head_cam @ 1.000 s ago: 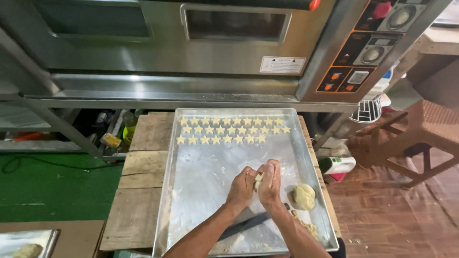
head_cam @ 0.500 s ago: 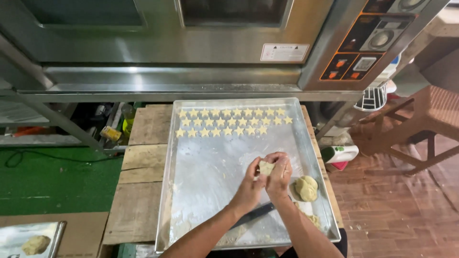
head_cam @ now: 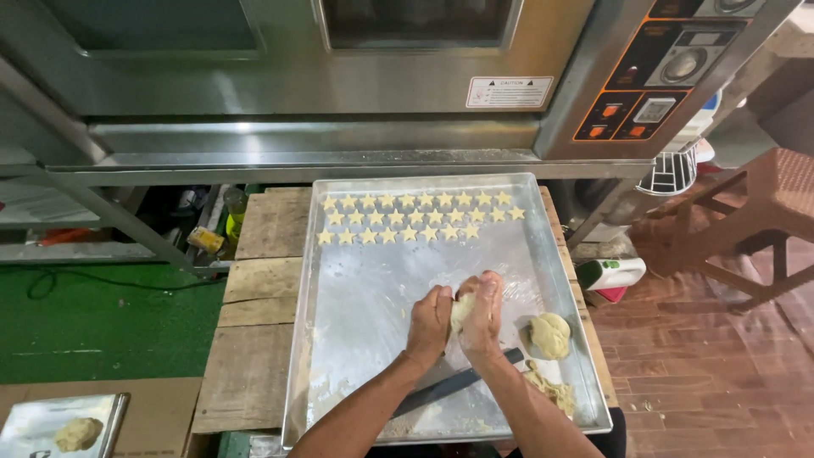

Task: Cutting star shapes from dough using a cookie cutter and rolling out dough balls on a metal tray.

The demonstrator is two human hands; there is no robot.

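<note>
Pale dough piece [head_cam: 460, 310] pressed between left hand [head_cam: 431, 324] and right hand [head_cam: 483, 318], both grips closed on it, above steel baking tray [head_cam: 356, 280] on wooden desk [head_cam: 254, 339]. Star-shaped cookies [head_cam: 411, 218] in rows at far edge; dough lump [head_cam: 549, 335] and dark, possibly flat tool [head_cam: 449, 386] nearby.

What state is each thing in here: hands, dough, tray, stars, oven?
Left hand: closed on the dough piece.
Right hand: closed on the same piece.
Dough piece: pressed between both hands, above the tray.
Dough lump: lying loose on the tray.
Stars: laid flat in three rows.
Tray: lying flat on the planks.
Oven: door shut.
</note>
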